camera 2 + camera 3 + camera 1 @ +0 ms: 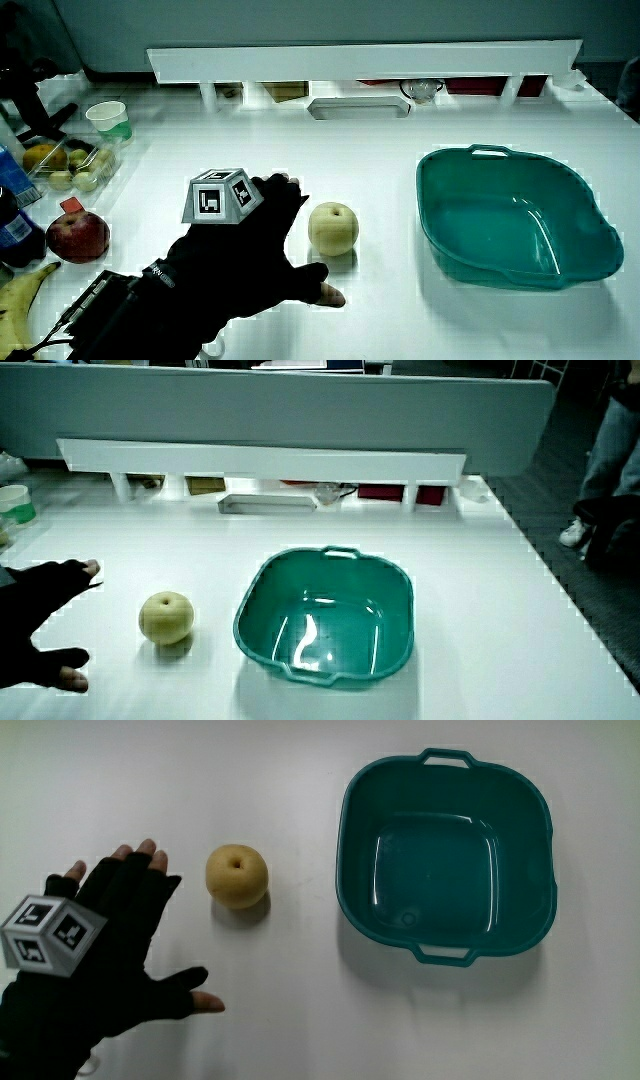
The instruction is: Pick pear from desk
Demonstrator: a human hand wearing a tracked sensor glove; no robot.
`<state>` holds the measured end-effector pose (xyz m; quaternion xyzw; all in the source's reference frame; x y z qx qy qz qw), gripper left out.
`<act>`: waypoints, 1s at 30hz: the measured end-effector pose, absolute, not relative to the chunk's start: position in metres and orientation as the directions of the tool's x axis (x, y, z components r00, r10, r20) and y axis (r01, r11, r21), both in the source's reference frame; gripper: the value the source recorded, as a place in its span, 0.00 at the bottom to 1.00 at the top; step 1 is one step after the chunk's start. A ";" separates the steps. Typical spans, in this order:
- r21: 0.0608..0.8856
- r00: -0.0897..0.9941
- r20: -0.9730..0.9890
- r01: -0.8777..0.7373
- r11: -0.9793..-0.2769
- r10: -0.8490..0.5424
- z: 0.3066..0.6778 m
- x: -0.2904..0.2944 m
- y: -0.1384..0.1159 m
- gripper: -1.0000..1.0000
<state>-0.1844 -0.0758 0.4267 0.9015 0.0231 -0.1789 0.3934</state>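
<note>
Beside the pear on the desk, the hand lies spread wide (holding nothing); the pear is untouched, so the grasp and lift remain.

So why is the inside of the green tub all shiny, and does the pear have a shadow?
In the main view the tub shows pale glare streaks on its floor; in a side view white streaks curve across its inside. The pear casts a small dark shadow on the table just under it, nearer the person.
</note>
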 end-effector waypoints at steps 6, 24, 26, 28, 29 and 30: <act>0.680 0.927 -0.363 0.193 -0.708 -0.096 0.426 -0.183 -0.075 0.98; 0.592 0.896 -0.441 0.259 -0.763 -0.039 0.374 -0.150 -0.089 1.00; 0.598 0.885 -0.461 0.257 -0.760 -0.064 0.369 -0.143 -0.091 1.00; 0.580 0.873 -0.485 0.282 -0.764 -0.046 0.365 -0.136 -0.093 1.00; 0.578 0.865 -0.500 0.288 -0.763 -0.052 0.364 -0.132 -0.094 1.00; 0.587 0.861 -0.504 0.287 -0.757 -0.065 0.361 -0.128 -0.094 1.00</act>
